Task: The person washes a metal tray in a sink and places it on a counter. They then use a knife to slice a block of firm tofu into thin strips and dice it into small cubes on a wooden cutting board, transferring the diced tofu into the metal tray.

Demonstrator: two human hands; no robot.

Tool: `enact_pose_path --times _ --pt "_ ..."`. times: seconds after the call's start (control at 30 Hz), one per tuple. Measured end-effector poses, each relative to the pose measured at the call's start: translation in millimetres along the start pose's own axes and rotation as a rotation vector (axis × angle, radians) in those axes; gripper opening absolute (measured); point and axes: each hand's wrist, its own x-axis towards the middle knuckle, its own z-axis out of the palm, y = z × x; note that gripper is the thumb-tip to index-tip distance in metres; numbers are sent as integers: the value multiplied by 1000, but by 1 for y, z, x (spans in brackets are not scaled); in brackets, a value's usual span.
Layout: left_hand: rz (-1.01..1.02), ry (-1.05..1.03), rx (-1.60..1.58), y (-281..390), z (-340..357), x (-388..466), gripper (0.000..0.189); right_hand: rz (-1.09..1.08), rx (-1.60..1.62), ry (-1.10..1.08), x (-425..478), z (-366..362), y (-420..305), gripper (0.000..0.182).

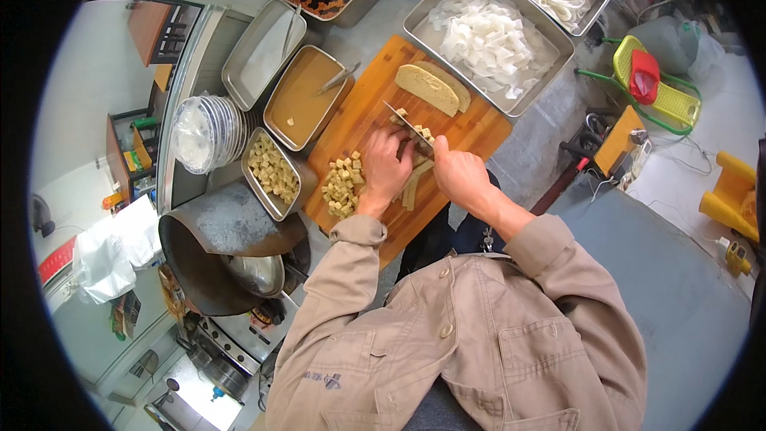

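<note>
My right hand point(464, 176) grips a kitchen knife point(409, 124), its blade slanting up and left over a wooden cutting board point(485, 123). My left hand point(386, 164) lies beside the blade, fingers bent, on pale strips of a tan, bread-like food point(412, 188); its fingertips are partly hidden. Small cut pieces point(423, 131) sit along the blade's far side. To the left of my left hand is a pile of tan cubes point(343, 182). Two large rounded slices point(428, 88) of similar food overlap near the board's far edge.
Beyond the board stands a metal tray of white flat noodles point(488, 42). Along the left are a metal container of cubes point(272, 170), a tray of brown liquid point(305, 102) and stacked plates point(206, 131). A curved metal sheet point(227, 221) stands nearer me.
</note>
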Motion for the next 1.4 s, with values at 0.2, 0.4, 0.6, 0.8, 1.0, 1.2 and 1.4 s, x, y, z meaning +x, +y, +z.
enact_pose_path --times 0.2,0.4,0.6,0.8,1.0,1.2,1.4 --pt "-73 148 92 14 -25 -27 18 -26 27 -40 -11 -24 1 17" --pt "104 -31 95 37 -30 -40 26 -108 2 -62 -53 -34 -12 17" --pt "95 -73 75 26 -10 -40 24 -114 -90 -43 -56 -17 -11 15" --pt "52 -136 83 17 -8 -50 27 -102 5 7 -3 16 -18 16" --pt "67 48 62 33 -24 -55 27 -108 33 -67 -33 -29 -20 20" --pt "38 -111 66 20 -18 -55 24 -114 -59 -83 -56 -6 -15 17" --pt "68 -102 25 10 -16 -59 28 -120 29 67 9 21 -29 18"
